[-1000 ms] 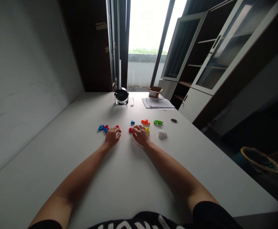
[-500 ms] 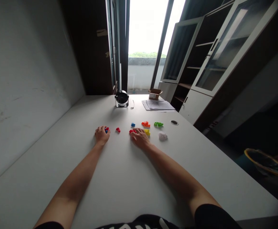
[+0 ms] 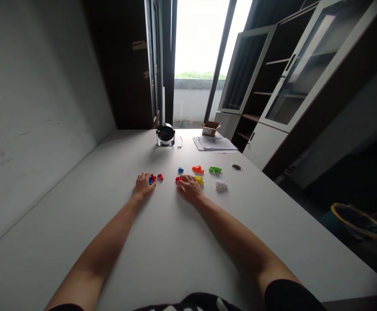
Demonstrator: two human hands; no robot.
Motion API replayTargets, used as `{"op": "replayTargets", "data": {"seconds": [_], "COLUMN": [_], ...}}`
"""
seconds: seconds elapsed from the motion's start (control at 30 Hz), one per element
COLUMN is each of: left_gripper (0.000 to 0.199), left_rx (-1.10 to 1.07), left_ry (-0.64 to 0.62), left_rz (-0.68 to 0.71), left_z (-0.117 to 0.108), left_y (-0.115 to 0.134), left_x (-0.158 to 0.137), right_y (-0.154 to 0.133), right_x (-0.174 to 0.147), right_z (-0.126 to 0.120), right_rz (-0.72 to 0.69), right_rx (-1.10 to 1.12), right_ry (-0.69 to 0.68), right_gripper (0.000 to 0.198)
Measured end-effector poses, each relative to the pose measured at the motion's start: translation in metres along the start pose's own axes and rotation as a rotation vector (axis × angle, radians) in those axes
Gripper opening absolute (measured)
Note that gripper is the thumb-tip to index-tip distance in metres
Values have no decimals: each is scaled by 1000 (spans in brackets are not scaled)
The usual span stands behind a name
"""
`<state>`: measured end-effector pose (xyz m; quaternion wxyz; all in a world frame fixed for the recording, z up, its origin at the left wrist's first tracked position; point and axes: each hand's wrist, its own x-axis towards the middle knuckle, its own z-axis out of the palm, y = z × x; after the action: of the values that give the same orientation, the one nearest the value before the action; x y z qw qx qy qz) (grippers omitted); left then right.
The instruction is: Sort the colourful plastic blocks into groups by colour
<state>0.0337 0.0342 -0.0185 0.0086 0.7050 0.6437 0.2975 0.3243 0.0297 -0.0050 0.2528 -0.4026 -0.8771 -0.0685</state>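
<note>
On the white table, my left hand (image 3: pixel 144 185) is curled around small blue and red plastic pieces (image 3: pixel 152 178), which show between thumb and fingers. A separate red piece (image 3: pixel 160 177) lies just right of them. My right hand (image 3: pixel 191 188) rests on the table with its fingers closed over a red plastic piece (image 3: pixel 178 179), partly hidden. Beside its knuckles sits a yellow piece (image 3: pixel 200 180), partly covered. Beyond the hands lie a small blue piece (image 3: pixel 180 170), an orange piece (image 3: pixel 198 169) and a green piece (image 3: pixel 215 169). A whitish, clear-looking piece (image 3: pixel 221 185) is farther right.
At the far edge of the table (image 3: pixel 123 147) stand a round black device on a stand (image 3: pixel 165 134) and an open cardboard box (image 3: pixel 210 128). Papers (image 3: pixel 214 143) lie before the box. A cable hole (image 3: pixel 236 167) is at the right. A wall (image 3: pixel 45 129) borders the left side.
My left hand has slid right with the red and blue pieces, bringing them close to the separate red piece. My right hand stays about where it was.
</note>
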Motion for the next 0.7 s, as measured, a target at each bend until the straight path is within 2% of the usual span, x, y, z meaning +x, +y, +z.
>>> {"op": "replayTargets", "data": {"seconds": [0.13, 0.4, 0.7], "left_gripper": [38, 48, 46], "left_rx": [6, 156, 133], "left_ry": [-8, 31, 17], "left_rz": [-15, -240, -218], "left_z": [-1, -7, -10], "left_y": [1, 3, 2], "left_x": [-1, -4, -1], "right_y": [0, -5, -7], "right_x": [1, 3, 3], "right_z": [0, -4, -7], "right_rz": [-36, -106, -111], "right_rx": [29, 101, 112], "right_ry": [14, 43, 18], "right_gripper": [20, 13, 18]}}
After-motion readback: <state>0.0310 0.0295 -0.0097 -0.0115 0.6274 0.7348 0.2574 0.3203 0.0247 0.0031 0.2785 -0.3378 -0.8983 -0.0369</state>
